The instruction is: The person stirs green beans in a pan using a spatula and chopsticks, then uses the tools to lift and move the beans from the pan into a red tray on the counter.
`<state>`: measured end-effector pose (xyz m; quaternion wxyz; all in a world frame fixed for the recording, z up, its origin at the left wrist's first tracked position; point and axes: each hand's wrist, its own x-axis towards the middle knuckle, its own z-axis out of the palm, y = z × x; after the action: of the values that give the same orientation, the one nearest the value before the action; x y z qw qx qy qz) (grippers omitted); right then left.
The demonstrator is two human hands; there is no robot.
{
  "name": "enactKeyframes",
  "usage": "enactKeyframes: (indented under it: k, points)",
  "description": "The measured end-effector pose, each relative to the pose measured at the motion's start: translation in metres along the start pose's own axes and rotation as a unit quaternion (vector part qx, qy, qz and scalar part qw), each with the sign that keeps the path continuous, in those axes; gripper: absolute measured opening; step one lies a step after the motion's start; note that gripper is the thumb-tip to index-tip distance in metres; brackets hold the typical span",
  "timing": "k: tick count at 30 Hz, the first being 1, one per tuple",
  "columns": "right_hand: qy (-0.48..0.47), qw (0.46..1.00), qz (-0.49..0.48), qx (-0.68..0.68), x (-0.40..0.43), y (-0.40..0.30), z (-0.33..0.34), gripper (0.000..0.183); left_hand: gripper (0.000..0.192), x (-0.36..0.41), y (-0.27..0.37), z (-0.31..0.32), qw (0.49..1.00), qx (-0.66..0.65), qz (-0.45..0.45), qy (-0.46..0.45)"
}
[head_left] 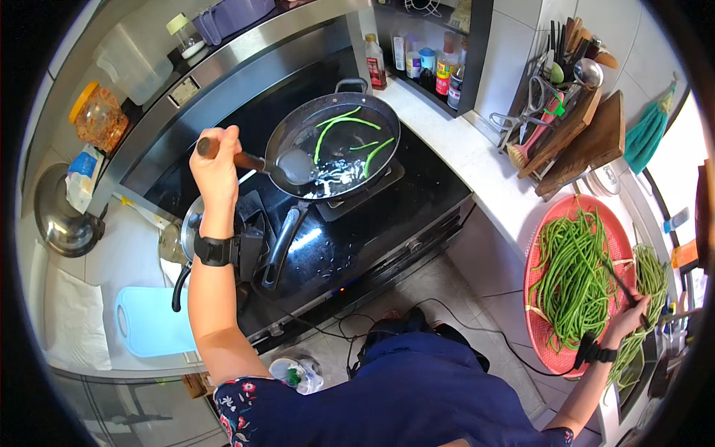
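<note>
My left hand [215, 156] grips the wooden handle of a wok spatula [296, 166]. Its metal blade lies in the left part of a black wok [384, 109] on the stove. Shiny liquid and several green bean strands [349, 124] are in the wok. Far to the right, my right hand [628, 321] holds a slim black utensil [619, 278], whose exact kind I cannot make out. Its far end reaches into a heap of long green beans [575, 279] in a red plastic colander [539, 349]. The utensil's tip is hidden among the beans.
The wok's long handle [282, 240] points toward me over the black stove [357, 240]. A lidded pot [192, 223] stands left of it, near a blue cutting board [153, 321]. More beans [651, 274] lie beyond the colander. A utensil rack [550, 112] stands behind; a cable [458, 318] hangs before me.
</note>
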<state>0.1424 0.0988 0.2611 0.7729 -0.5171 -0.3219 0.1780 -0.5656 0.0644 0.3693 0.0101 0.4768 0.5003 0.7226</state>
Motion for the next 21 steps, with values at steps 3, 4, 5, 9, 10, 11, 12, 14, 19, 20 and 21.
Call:
enactKeyframes:
  k: [3,4,5,9,10,11,12,14,19,20,21]
  points:
    - [-0.071,0.960,-0.062,-0.262,-0.008,0.009,-0.019,0.036,0.016,0.002,0.010,0.010,0.993,0.079,-0.008,-0.082]
    - [-0.069,0.965,-0.032,-0.253,-0.011,0.002,-0.026,0.037,0.017,0.008,0.011,0.015,0.984,0.103,0.071,-0.127]
    - [-0.096,0.947,-0.098,-0.291,-0.011,-0.005,-0.026,0.036,0.017,0.011,0.012,0.018,0.979,0.114,0.068,-0.153]
    - [-0.066,0.983,-0.097,-0.140,-0.028,-0.030,0.001,0.034,0.018,0.031,0.009,0.028,0.953,0.128,0.089,-0.260]
    - [-0.086,0.988,-0.087,-0.099,-0.036,-0.031,0.019,0.034,0.018,0.037,0.006,0.031,0.948,0.122,0.087,-0.280]
    - [-0.098,0.989,-0.081,-0.070,-0.045,-0.033,0.039,0.034,0.019,0.043,0.002,0.034,0.945,0.115,0.085,-0.295]
    - [-0.099,0.992,-0.057,-0.061,-0.055,-0.033,0.063,0.032,0.018,0.048,-0.002,0.036,0.940,0.118,0.095,-0.305]
    - [-0.201,0.974,-0.024,0.105,-0.080,-0.029,0.126,0.029,0.018,0.059,-0.012,0.040,0.923,0.121,0.113,-0.346]
    - [-0.379,0.924,0.006,0.048,-0.170,-0.022,0.292,0.035,0.023,0.074,-0.040,0.046,0.879,0.113,0.127,-0.446]
    - [-0.406,0.911,0.029,0.062,-0.186,-0.021,0.318,0.034,0.026,0.078,-0.046,0.050,0.867,0.111,0.171,-0.456]
    - [-0.448,0.888,0.058,0.089,-0.201,-0.018,0.342,0.033,0.025,0.080,-0.051,0.052,0.861,0.100,0.163,-0.470]
